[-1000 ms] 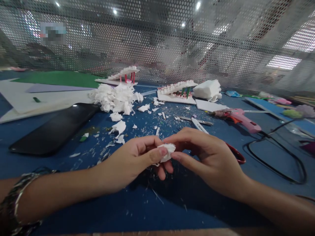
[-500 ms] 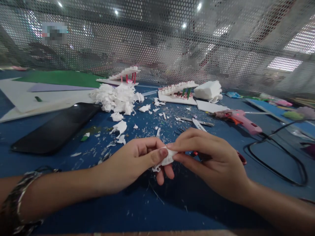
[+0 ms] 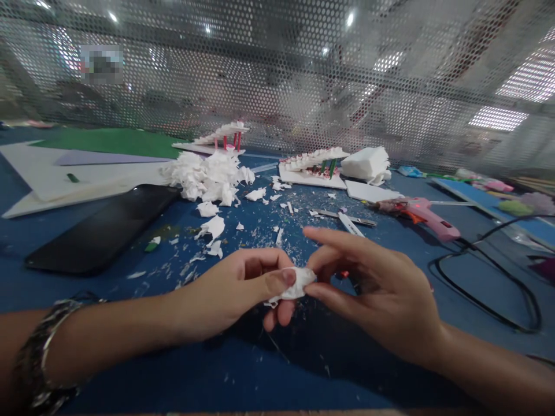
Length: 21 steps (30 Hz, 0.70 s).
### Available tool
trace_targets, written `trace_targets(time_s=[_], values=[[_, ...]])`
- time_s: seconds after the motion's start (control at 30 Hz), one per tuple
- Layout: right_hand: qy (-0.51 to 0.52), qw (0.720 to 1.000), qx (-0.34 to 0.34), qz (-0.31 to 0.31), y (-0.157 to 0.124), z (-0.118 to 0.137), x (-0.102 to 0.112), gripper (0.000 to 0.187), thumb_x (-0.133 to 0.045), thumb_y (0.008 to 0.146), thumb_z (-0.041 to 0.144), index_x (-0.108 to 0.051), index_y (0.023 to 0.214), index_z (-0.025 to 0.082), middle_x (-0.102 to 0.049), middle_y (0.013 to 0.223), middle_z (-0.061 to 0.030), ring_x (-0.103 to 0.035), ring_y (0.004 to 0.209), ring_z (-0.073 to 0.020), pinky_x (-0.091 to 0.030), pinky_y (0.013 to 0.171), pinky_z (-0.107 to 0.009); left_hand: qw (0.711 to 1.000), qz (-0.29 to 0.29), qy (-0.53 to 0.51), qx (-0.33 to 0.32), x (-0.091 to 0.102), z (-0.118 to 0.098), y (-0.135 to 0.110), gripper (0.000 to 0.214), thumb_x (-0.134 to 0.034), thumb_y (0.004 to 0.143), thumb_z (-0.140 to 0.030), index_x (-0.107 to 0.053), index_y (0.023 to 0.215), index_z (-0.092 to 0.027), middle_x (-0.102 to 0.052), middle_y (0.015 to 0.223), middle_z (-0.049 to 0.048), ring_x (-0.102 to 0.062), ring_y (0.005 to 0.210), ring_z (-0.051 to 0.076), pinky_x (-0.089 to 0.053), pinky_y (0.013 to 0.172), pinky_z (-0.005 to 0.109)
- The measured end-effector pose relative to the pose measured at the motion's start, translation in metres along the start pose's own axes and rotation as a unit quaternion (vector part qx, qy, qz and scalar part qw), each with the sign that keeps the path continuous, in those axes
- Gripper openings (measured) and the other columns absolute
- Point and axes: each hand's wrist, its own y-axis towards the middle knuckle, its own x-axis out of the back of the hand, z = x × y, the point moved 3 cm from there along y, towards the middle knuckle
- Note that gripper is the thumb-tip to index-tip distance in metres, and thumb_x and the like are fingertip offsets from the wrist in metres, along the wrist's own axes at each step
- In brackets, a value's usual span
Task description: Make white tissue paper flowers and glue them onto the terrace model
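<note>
My left hand (image 3: 255, 283) pinches a small crumpled white piece of paper (image 3: 298, 284) between its thumb and curled fingers. At the paper's right tip, the thumb and a fingertip of my right hand (image 3: 373, 289) close on it, while the index finger is lifted clear. Beyond the hands lies a loose heap of crumpled white paper (image 3: 208, 173), with several torn pieces and fine scraps in front of it. Something small and red is partly hidden behind my right hand.
A black phone (image 3: 104, 231) lies at the left, near white sheets and a green sheet (image 3: 113, 141). Two small stepped models (image 3: 312, 159) stand at the back. Scissors (image 3: 344, 217), a pink glue gun (image 3: 427, 216) and its black cable (image 3: 489, 312) are on the right.
My right index finger has lifted off the paper, and that hand has opened up a little while its thumb stays at the tip. More of the white paper now shows.
</note>
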Motion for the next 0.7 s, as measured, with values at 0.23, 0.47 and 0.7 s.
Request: trace_targets(time_s=[0.23, 0.47, 0.7], values=[[-0.006, 0.999, 0.023, 0.048, 0.004, 0.001, 0.0, 0.01, -0.059, 0.074, 0.011, -0.061, 0.083, 0.014, -0.063, 0.071, -0.0009, -0.056, 0.066, -0.0061, -0.045, 0.062, -0.016, 0.999, 0.0, 0.041, 0.003, -0.003, -0.002, 0.001, 0.019, -0.046, 0.082, -0.03, -0.048, 0.068, -0.017, -0.048, 0.052, -0.0046, -0.039, 0.042, 0.006, -0.03, 0.041, 0.016], [0.003, 0.998, -0.03, 0.054, 0.003, -0.001, -0.005, 0.005, -0.057, 0.076, 0.015, -0.058, 0.08, 0.017, -0.061, 0.073, -0.0001, -0.056, 0.065, -0.0075, -0.047, 0.059, -0.018, 0.928, -0.022, 0.354, -0.115, -0.006, -0.005, -0.01, 0.023, -0.037, 0.086, -0.031, -0.047, 0.07, -0.019, -0.048, 0.06, -0.0028, -0.044, 0.053, 0.01, -0.033, 0.05, 0.02], [0.072, 0.994, -0.046, 0.073, 0.0, 0.0, -0.007, 0.005, -0.056, 0.078, 0.016, -0.057, 0.083, 0.016, -0.06, 0.076, -0.0005, -0.056, 0.068, -0.0068, -0.048, 0.061, -0.017, 0.879, -0.059, 0.44, -0.176, -0.006, -0.006, -0.015, 0.029, -0.036, 0.087, -0.027, -0.041, 0.059, -0.021, -0.041, 0.052, -0.0039, -0.034, 0.045, 0.011, -0.024, 0.045, 0.022]])
